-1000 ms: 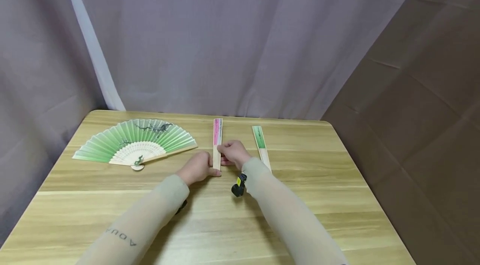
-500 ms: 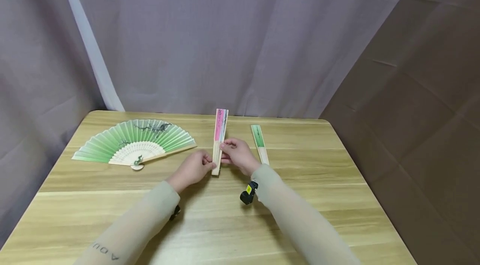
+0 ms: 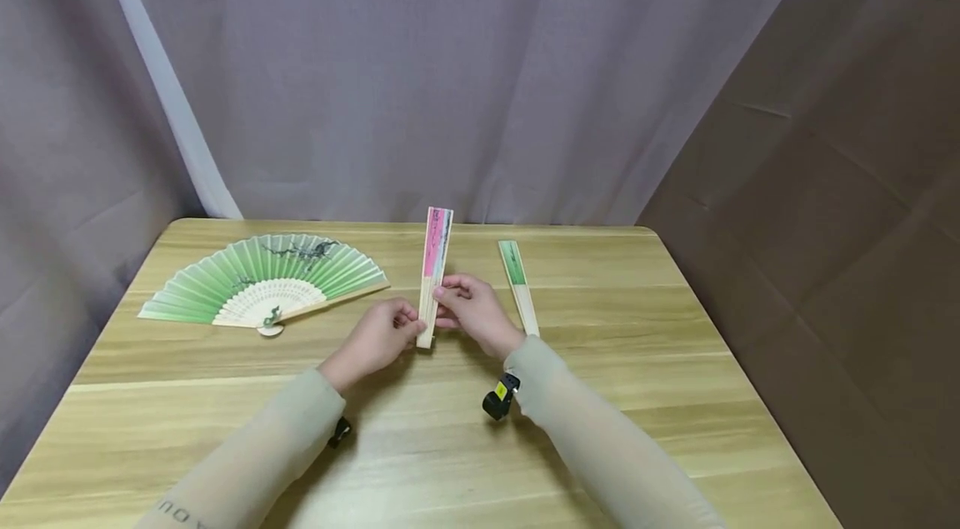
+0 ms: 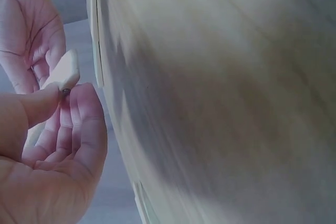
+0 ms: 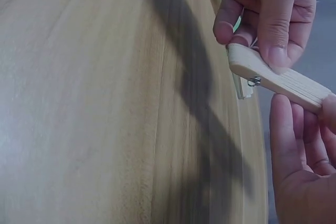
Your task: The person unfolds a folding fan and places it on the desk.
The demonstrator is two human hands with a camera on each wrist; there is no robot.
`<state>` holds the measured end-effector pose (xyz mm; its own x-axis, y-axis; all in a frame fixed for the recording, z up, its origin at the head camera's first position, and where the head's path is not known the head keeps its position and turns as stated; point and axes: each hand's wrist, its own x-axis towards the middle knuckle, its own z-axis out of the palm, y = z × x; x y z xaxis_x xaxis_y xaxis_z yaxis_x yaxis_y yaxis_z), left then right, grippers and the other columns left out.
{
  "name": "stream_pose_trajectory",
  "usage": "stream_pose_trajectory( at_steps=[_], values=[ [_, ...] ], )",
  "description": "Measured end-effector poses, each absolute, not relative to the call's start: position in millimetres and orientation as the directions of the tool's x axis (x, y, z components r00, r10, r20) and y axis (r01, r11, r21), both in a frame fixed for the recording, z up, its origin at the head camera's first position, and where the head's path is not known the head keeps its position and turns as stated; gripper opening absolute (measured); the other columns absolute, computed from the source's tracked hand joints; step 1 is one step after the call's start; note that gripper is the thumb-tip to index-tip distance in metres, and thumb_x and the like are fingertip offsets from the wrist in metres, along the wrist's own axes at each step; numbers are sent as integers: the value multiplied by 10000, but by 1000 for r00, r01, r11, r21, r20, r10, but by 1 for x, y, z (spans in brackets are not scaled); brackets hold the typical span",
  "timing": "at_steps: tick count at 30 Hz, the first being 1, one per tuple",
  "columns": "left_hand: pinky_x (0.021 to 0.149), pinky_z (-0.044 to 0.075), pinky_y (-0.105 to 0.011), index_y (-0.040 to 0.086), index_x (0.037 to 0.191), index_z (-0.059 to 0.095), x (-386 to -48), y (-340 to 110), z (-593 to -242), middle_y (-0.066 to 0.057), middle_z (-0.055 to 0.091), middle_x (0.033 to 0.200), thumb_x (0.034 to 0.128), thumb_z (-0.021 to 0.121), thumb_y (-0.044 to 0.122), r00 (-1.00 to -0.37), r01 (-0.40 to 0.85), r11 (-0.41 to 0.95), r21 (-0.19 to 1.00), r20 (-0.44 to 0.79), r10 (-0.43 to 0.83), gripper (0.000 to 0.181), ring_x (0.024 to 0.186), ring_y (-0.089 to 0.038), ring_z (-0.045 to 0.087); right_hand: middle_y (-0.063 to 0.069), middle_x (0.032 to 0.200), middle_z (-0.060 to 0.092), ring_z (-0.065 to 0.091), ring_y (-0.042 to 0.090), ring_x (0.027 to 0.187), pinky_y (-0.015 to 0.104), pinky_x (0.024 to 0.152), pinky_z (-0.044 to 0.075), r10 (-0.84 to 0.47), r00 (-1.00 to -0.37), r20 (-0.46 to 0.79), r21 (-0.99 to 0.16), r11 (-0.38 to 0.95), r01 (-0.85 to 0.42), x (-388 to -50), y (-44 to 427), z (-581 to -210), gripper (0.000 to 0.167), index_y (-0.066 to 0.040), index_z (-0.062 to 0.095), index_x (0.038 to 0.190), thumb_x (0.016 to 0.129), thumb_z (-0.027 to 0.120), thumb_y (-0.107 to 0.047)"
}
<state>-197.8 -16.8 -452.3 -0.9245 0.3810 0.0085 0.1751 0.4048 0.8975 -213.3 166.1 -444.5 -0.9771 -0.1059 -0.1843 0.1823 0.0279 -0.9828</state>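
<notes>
A folded pink hand fan with pale wooden sticks is held upright between my two hands, lifted off the table. My left hand pinches its bottom end between thumb and fingers, close to the metal rivet that shows in the right wrist view. Higher up, my right hand grips the wooden sticks from the right side. In the left wrist view the bare wooden end pokes out above my left thumb. The fan's leaf lies outside both wrist views.
To the left, a green fan with a dark branch print lies spread out on the wooden table. A folded green fan lies behind my right wrist. Grey curtains hang behind the table.
The folded pink fan has risen from the table and tilted up, now showing its layered edge. Both hands moved with it and keep their hold. The green fans stay in place.
</notes>
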Motion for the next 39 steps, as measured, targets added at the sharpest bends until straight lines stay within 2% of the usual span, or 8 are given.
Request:
stream_pose_trajectory(
  at_steps=[5, 15, 24, 33, 39],
  values=[
    [546, 549, -283, 26, 896, 620, -198, -18, -454, -78, 635, 779, 884, 698, 68, -931, 173, 402, 899, 15, 366, 90, 667, -253, 617, 143, 984, 634, 634, 264, 867, 446, 853, 564, -119, -974, -193, -981, 58, 188, -213, 164, -443, 242, 13, 638, 1101, 923, 670, -148],
    [583, 575, -321, 9, 864, 630, -196, -19, -457, -96, 635, 773, 878, 698, 36, -945, 118, 367, 923, -9, 327, 74, 688, -273, 645, 121, 894, 595, 622, 185, 780, 390, 787, 591, -98, -974, -204, -977, 91, 195, -211, 156, -445, 170, 18, 656, 1036, 937, 647, -120],
    [574, 566, -279, 29, 814, 640, -197, -21, -463, -69, 633, 734, 870, 707, 45, -955, 124, 383, 916, 6, 296, 89, 665, -232, 639, 129, 930, 612, 640, 181, 776, 375, 763, 598, -73, -974, -216, -974, 83, 210, -209, 152, -451, 221, 5, 653, 1081, 946, 643, -170],
    [628, 596, -321, -9, 856, 630, -196, -19, -464, -81, 624, 786, 870, 694, 3, -963, 111, 329, 938, 20, 269, 66, 698, -243, 647, 135, 949, 618, 641, 200, 800, 355, 755, 599, -50, -975, -217, -975, 65, 213, -210, 152, -452, 243, 16, 642, 1098, 944, 645, -172],
    [624, 594, -295, -12, 892, 611, -197, -18, -466, -92, 613, 813, 875, 676, -21, -962, 145, 306, 941, 62, 265, 68, 727, -242, 629, 148, 966, 641, 652, 221, 823, 354, 760, 598, -39, -972, -230, -973, 37, 229, -210, 152, -450, 248, 32, 619, 1122, 959, 624, -154]
  ],
)
